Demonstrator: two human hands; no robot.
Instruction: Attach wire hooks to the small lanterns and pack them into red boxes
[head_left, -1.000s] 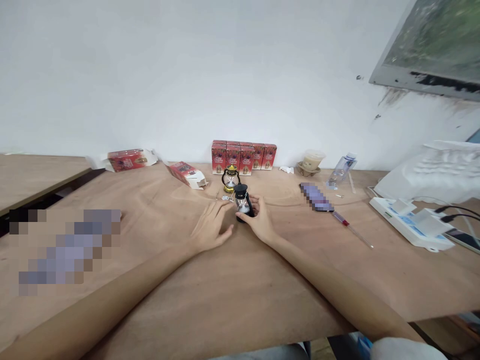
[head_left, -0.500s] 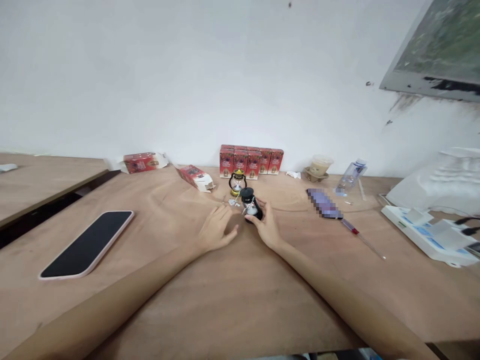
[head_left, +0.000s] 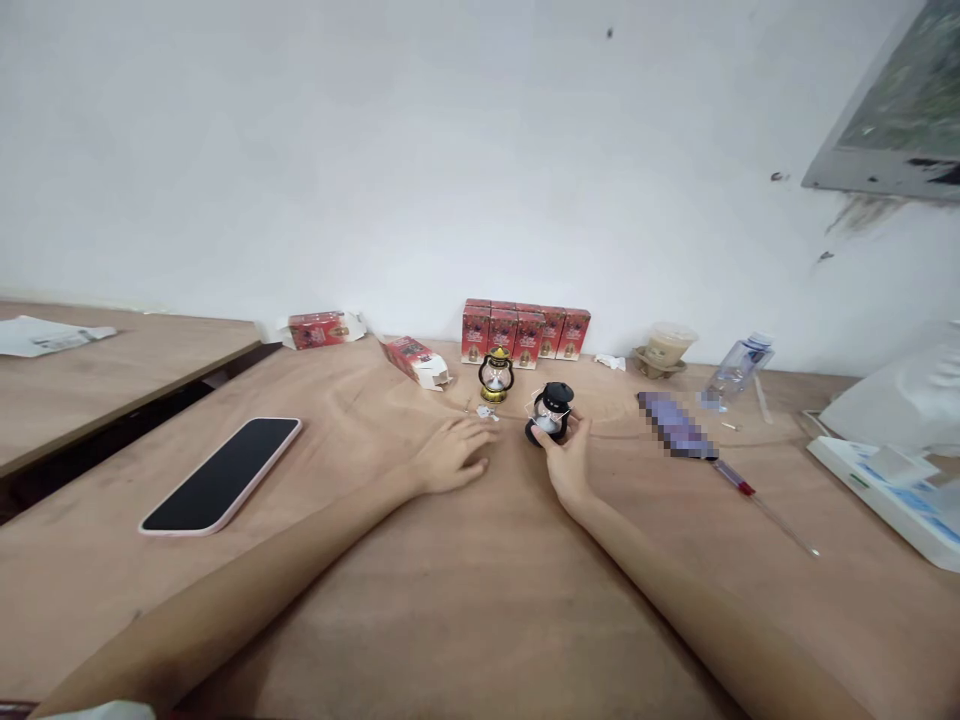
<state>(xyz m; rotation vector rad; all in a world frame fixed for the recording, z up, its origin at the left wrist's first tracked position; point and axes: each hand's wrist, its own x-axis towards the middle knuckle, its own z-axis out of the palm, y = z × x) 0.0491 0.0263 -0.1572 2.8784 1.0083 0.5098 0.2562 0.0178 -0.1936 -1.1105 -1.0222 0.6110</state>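
Note:
My right hand [head_left: 570,462] is wrapped around the lower part of a small black lantern [head_left: 556,398], thumb in front and fingers along its right side. The lantern stands nearly upright at table height, its thin wire handle hanging about the clear middle. My left hand [head_left: 452,456] lies on the table with fingers stretched out and thumb apart, holding nothing. Just beyond its fingertips are small white scraps [head_left: 487,413]. Behind them stands a gold and black lantern [head_left: 496,376] of like shape, touched by neither hand.
Red boxes [head_left: 502,335] stand in rows by the wall; two opened ones [head_left: 411,358] lie left of them. A phone [head_left: 223,476] lies at left. At right are a screwdriver [head_left: 744,489], a blurred purple item [head_left: 675,425], a drink cup [head_left: 670,346], a bottle [head_left: 739,370] and a power strip [head_left: 889,490].
My right hand has shifted the black lantern rightward, away from the gold one and my left hand. My left hand stays about where it was. The whole view has swung left.

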